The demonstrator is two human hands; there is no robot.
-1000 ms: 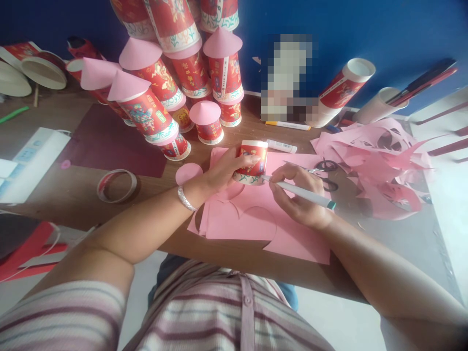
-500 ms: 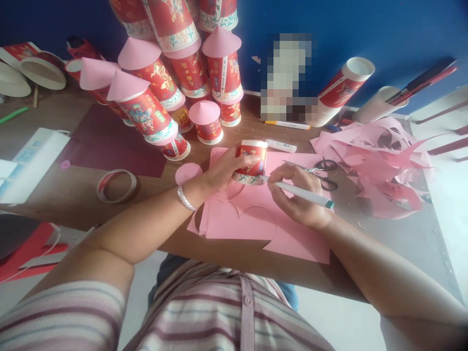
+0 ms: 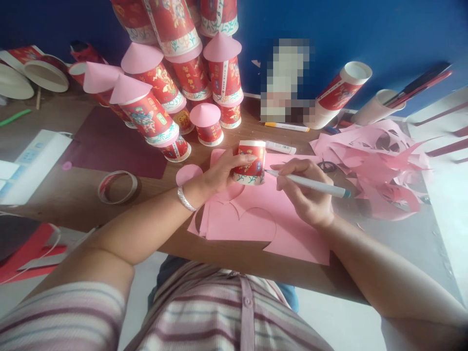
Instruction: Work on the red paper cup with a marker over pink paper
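Observation:
A red paper cup (image 3: pixel 252 165) with a white band of green drawn curls is gripped by my left hand (image 3: pixel 224 170), thumb across its front. My right hand (image 3: pixel 307 187) pinches a white marker (image 3: pixel 321 185) with a green end, its tip close to the cup's right side near the band; I cannot tell whether it touches. Beneath both hands lie sheets of pink paper (image 3: pixel 252 226) with curved cut edges. Left of the cup is a pink paper disc (image 3: pixel 189 174), partly behind my left wrist.
Stacked red cups with pink cone roofs (image 3: pixel 131 90) rise at the back left. A roll of tape (image 3: pixel 117 187) lies left. Pink scraps (image 3: pixel 380 165) heap up on the right, near black-handled scissors (image 3: pixel 326 166). Behind them are a pen cup (image 3: pixel 380 106) and a glue stick (image 3: pixel 281 147).
My right hand has shifted right and slightly up with the marker, its tip drawing off the lower band. The cup has moved slightly left in my left hand.

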